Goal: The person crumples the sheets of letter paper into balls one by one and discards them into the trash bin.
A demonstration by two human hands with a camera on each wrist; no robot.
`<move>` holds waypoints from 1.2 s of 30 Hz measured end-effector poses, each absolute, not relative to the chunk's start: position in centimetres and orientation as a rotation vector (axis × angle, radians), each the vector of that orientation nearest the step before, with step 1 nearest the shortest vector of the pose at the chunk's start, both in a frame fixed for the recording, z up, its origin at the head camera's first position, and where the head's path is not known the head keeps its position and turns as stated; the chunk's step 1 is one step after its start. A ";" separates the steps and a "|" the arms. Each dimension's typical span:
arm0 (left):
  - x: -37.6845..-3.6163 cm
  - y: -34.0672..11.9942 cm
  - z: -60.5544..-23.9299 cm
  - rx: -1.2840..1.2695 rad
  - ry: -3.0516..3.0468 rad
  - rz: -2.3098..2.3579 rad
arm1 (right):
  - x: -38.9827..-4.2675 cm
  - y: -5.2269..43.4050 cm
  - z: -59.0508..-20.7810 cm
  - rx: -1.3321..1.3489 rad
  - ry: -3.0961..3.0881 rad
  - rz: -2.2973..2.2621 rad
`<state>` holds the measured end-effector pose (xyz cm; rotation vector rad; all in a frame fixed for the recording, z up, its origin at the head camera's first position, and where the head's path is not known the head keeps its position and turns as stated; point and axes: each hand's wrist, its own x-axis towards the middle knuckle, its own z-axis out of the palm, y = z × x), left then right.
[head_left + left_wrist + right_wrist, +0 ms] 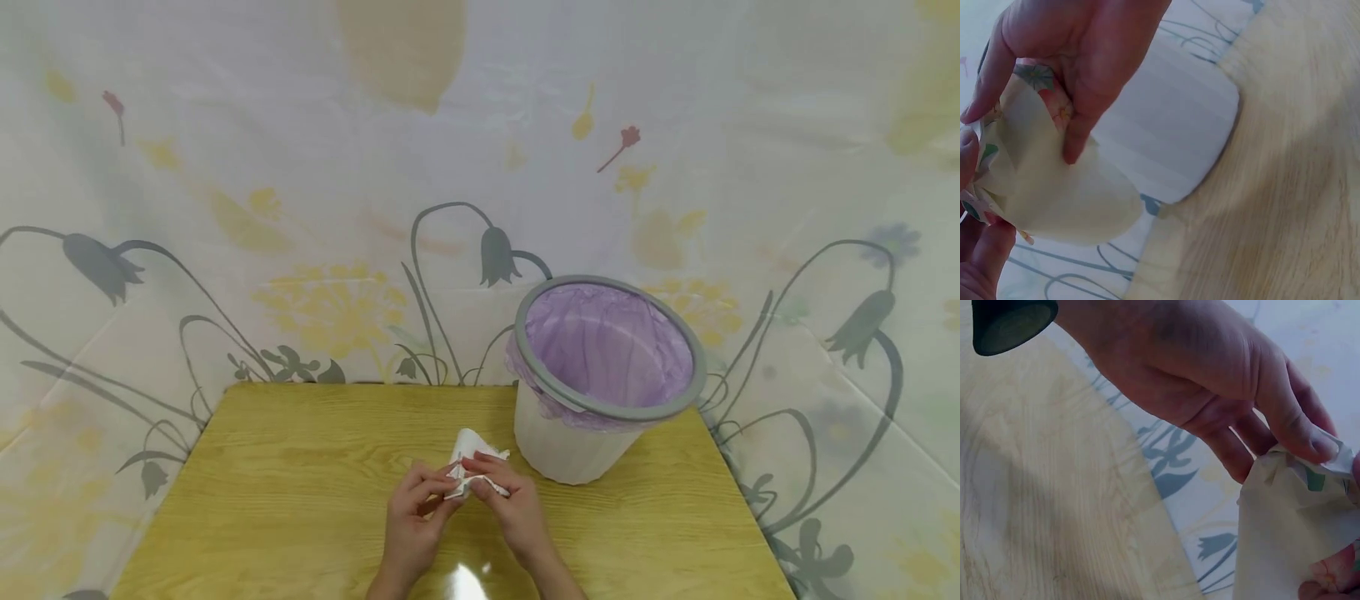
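Observation:
Both hands meet over the near middle of the table, around a crumpled piece of white paper (468,442) with a coloured floral print on one side. My left hand (415,523) pinches its left edge between thumb and fingers. The right hand (521,508) grips the right edge, its thumb pressing on the folded rim. In the left wrist view the paper (1085,206) shows a plain cream face with a rounded lower edge, gathered into folds between the hands. The right wrist view shows the paper (1285,531) hanging below the right thumb, with green and red print in its creases.
A white bin (562,450) with a grey rim and a purple liner bag (607,342) stands right of the hands, close behind them. It is on a wood-grain table (300,467). A flower-printed backdrop (300,167) rises behind the table's far edge.

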<state>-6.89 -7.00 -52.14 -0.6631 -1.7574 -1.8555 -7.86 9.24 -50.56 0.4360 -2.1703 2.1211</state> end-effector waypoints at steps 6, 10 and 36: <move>-6.8 -6.6 -52.8 -0.564 -1.791 -1.884 | -7.9 8.7 -50.7 0.477 -2.049 1.975; -6.6 -6.5 -53.0 -0.468 -1.848 -2.066 | -8.0 8.7 -50.5 0.548 -1.964 1.962; -6.1 -6.0 -51.7 -0.348 -1.788 -2.009 | -8.5 9.5 -51.1 0.302 -1.943 2.187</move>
